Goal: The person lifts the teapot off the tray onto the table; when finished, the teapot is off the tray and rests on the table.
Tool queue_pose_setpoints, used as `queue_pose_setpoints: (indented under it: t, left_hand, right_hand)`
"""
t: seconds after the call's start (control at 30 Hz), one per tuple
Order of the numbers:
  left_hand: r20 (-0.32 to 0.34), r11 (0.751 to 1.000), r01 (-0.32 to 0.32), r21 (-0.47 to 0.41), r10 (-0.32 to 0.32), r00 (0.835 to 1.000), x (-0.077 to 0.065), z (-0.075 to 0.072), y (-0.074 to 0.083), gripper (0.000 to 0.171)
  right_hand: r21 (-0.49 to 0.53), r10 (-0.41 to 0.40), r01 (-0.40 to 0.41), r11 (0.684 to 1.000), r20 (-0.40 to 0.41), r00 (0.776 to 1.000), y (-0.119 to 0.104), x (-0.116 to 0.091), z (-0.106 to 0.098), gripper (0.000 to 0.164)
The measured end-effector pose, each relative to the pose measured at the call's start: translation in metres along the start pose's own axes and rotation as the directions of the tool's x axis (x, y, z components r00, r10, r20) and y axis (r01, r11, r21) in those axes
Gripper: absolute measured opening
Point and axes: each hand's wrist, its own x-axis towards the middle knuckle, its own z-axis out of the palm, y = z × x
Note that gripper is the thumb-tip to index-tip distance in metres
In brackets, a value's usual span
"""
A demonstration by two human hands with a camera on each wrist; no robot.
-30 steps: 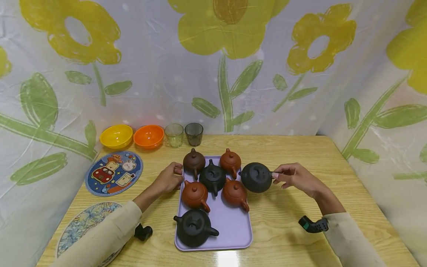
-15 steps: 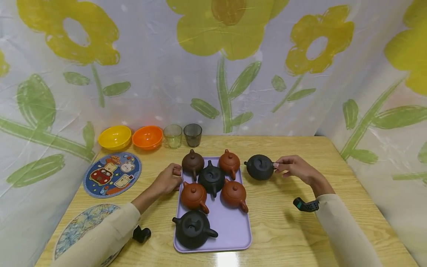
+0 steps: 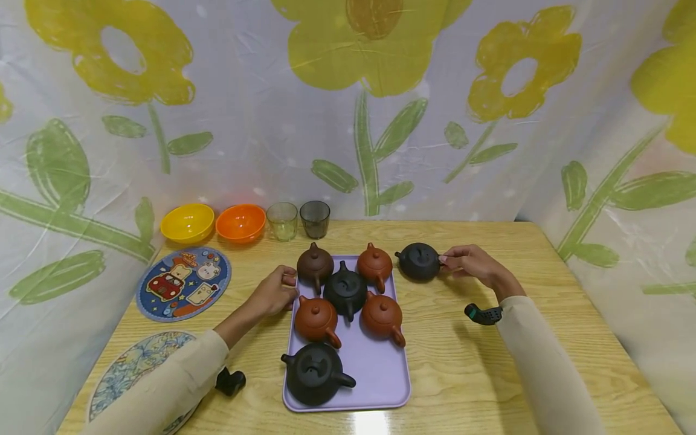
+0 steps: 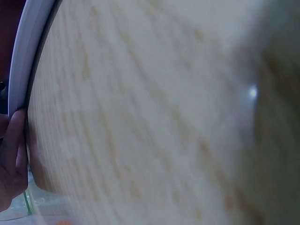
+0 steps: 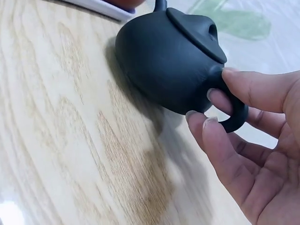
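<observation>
A wooden table [image 3: 451,386] with pale yellow-brown grain carries everything. Along its far edge, toward the left, a yellow bowl [image 3: 187,223], an orange bowl [image 3: 241,224], a clear greenish glass [image 3: 282,222] and a smoky grey glass [image 3: 315,219] stand in a row. Nearer, at the left side, lie a blue oval mat [image 3: 183,284] with cartoon pictures and a partly hidden floral mat [image 3: 127,368]. A lavender tray [image 3: 375,374] lies flat near the middle, its long sides running front to back.

**Bare left hand [image 4: 12,161] at a pale lilac, smooth-rimmed tray [image 4: 22,65]**

At lower left, the fingers [image 4: 15,138] hold the tray's rim, which curves up the left side. The pale, streaky wood-grain bench [image 4: 108,103] fills most of the view, blurred. A white glint [image 4: 253,92] shines at right; a small orange patch [image 4: 63,222] touches the bottom edge.
</observation>
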Motion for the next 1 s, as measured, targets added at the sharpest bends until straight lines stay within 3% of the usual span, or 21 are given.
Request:
queue_pose_setpoints:
  t: [0.37, 0.7, 1.0]
  left_hand:
    - [0.008, 1.000, -0.006, -0.014, 0.007, 1.000, 0.001, -0.001, -0.002, 0.050]
    - [0.008, 1.000, 0.002, -0.016, -0.002, 1.000, 0.002, -0.001, -0.003, 0.050]
    - [0.004, 1.000, 0.005, -0.024, -0.005, 1.000, 0.002, -0.001, -0.004, 0.050]
  right_hand:
    - [0.047, 0.055, -0.053, 0.997, -0.041, 0.998, 0.003, 0.017, 0.003, 0.041]
    - [0.067, 0.064, -0.058, 0.996, -0.099, 0.993, 0.004, 0.019, 0.009, 0.043]
    - [0.008, 0.030, -0.029, 1.000, -0.251, 0.968, 0.007, 0.010, 0.011, 0.053]
